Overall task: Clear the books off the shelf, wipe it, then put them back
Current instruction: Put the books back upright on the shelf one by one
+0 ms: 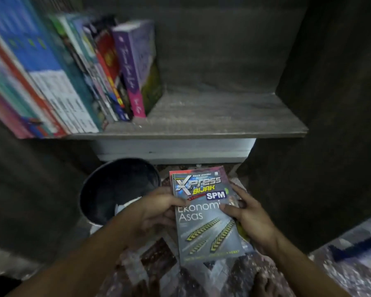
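Right now I hold the stack (204,213) low and near, below the shelf (223,116). My left hand (156,213) pinches its left edge and my right hand (251,217) curls round the right edge. The covers look glossy. If my thumbs ease, I judge the lower books could slide out onto the floor (159,264) or into the open bin (116,189) just left. The leaning row (73,78) at the shelf's left may topple right. The shelf's right half is bare grey wood, the alcove is dim and the floor is patterned.

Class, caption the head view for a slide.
Left hand and right hand hold a grey Xpress Bijak workbook below a grey wooden shelf of leaning books.
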